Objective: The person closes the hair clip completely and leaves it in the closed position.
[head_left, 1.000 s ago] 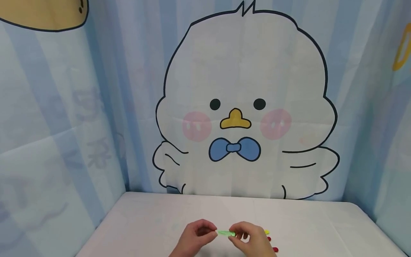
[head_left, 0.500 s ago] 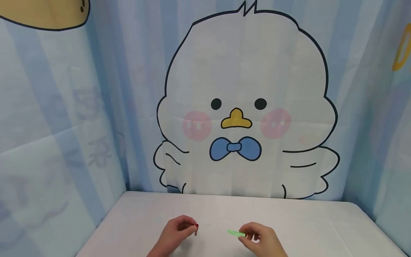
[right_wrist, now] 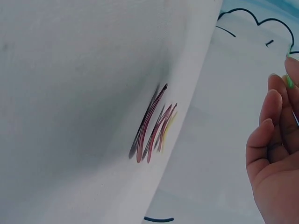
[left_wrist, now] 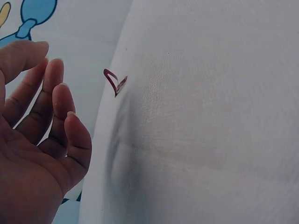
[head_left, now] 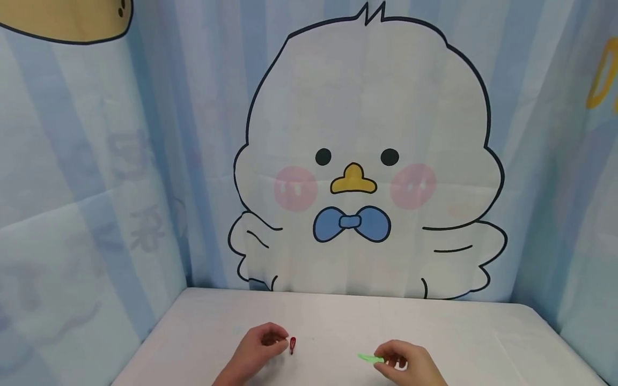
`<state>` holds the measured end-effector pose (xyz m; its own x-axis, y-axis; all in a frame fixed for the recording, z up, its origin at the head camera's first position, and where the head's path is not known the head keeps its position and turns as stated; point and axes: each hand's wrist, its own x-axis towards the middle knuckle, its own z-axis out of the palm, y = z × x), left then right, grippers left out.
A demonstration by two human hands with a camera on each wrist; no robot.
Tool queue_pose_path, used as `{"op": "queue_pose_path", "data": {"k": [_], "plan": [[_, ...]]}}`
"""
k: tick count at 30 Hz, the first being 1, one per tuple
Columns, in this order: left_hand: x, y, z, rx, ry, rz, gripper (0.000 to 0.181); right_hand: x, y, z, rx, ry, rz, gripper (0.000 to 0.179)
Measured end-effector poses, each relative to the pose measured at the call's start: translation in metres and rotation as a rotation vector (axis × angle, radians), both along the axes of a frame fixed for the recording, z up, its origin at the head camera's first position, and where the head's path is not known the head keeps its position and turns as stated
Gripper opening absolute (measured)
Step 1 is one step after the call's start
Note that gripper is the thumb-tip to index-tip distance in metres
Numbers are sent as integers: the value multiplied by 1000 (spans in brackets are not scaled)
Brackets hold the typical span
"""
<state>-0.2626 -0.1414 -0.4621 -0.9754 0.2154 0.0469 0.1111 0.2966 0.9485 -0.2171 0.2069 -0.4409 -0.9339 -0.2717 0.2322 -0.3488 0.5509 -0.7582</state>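
Observation:
A red snap hair clip [head_left: 292,345] lies on the table just right of my left hand [head_left: 256,351]. In the left wrist view that red clip [left_wrist: 115,83] is sprung open in a V, a gap away from my left hand [left_wrist: 42,121], whose fingers are loosely bent around nothing. My right hand [head_left: 407,362] pinches a light green hair clip [head_left: 369,358] between thumb and fingers, its narrow end pointing left. Only a bit of the green clip [right_wrist: 289,82] shows past the fingertips of my right hand [right_wrist: 278,130] in the right wrist view.
Blurred in the right wrist view, several dark red clips [right_wrist: 152,126] and a yellow clip [right_wrist: 168,131] lie on the white table [head_left: 232,311]. Behind the table hangs a curtain [head_left: 367,107] with a printed chick; striped curtains stand on both sides.
Both hands met at the green clip one second ago, then parted. My left hand held the red clip left of centre and has released it. My right hand moved rightward with the green clip.

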Motion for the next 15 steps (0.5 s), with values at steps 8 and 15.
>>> {"op": "queue_pose_path", "data": {"k": [8, 15], "plan": [[-8, 0, -3, -78, 17, -22, 16, -1, 19, -2, 30, -65, 7, 15], [-13, 1, -4, -114, 29, -71, 14, -1, 37, -5, 64, -166, 13, 13]]}}
